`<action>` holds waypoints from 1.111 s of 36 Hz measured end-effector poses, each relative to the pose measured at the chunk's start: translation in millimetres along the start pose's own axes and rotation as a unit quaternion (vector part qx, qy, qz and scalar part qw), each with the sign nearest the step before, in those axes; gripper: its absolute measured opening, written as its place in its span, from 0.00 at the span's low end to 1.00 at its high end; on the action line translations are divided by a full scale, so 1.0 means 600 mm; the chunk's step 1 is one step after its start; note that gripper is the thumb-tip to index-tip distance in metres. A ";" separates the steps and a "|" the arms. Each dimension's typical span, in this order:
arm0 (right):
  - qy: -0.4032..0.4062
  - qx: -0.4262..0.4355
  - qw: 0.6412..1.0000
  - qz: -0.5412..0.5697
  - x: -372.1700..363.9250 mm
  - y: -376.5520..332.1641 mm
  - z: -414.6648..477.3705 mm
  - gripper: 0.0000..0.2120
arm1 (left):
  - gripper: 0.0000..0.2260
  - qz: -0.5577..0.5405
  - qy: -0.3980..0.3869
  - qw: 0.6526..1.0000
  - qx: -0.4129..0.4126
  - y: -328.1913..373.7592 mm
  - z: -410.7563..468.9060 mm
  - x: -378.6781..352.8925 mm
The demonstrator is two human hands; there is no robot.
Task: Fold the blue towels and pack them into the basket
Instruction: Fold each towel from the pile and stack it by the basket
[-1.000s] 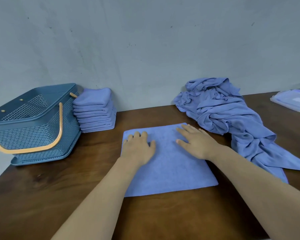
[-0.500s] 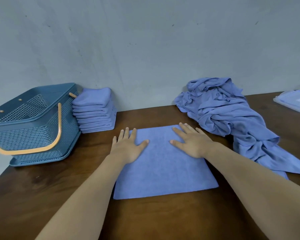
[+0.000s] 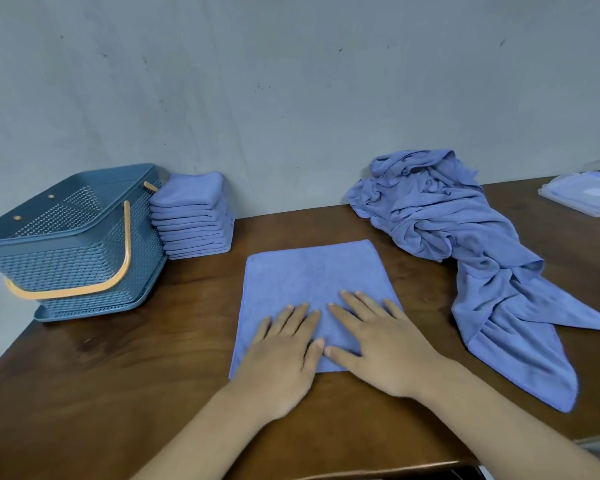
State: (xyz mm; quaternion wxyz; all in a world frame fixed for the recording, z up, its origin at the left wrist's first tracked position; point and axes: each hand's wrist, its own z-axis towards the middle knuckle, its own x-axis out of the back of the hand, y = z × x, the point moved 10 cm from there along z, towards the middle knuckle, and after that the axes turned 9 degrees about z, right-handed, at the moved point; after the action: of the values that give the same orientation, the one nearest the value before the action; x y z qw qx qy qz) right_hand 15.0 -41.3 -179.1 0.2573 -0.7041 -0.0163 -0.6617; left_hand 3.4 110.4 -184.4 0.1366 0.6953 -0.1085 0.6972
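Towel (image 3: pixel 312 275) pressed flat by left hand (image 3: pixel 281 362) and right hand (image 3: pixel 381 348), fingers (image 3: pixel 357 303) straight, folded stack (image 3: pixel 193 216) beside basket (image 3: pixel 66 244), crumpled pile (image 3: pixel 465 244)

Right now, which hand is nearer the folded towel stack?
Left. The left hand lies flat on the spread towel, down-right of the folded towel stack; the right hand lies beside it, farther from the stack.

Brown wood table (image 3: pixel 118 375), back edge at the wall. On it, left to right: blue basket (image 3: pixel 66 265) with orange handle, folded towel stack (image 3: pixel 191 223) just beside it, flat towel (image 3: pixel 309 271) centre-front, crumpled towel heap (image 3: pixel 447 230), clear plastic pack (image 3: pixel 582 195) far right.
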 end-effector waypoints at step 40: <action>0.166 0.153 0.972 0.066 0.052 -0.005 -0.094 0.17 | 0.09 -0.061 0.115 0.983 -0.126 0.061 -0.042 0.073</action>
State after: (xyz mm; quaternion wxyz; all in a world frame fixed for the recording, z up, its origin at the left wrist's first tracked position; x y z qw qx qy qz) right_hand -34.1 -70.4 -149.3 0.4045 -0.5360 -0.0281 -0.7405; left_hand -32.7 86.4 -139.6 0.2770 0.5930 -0.1370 0.7435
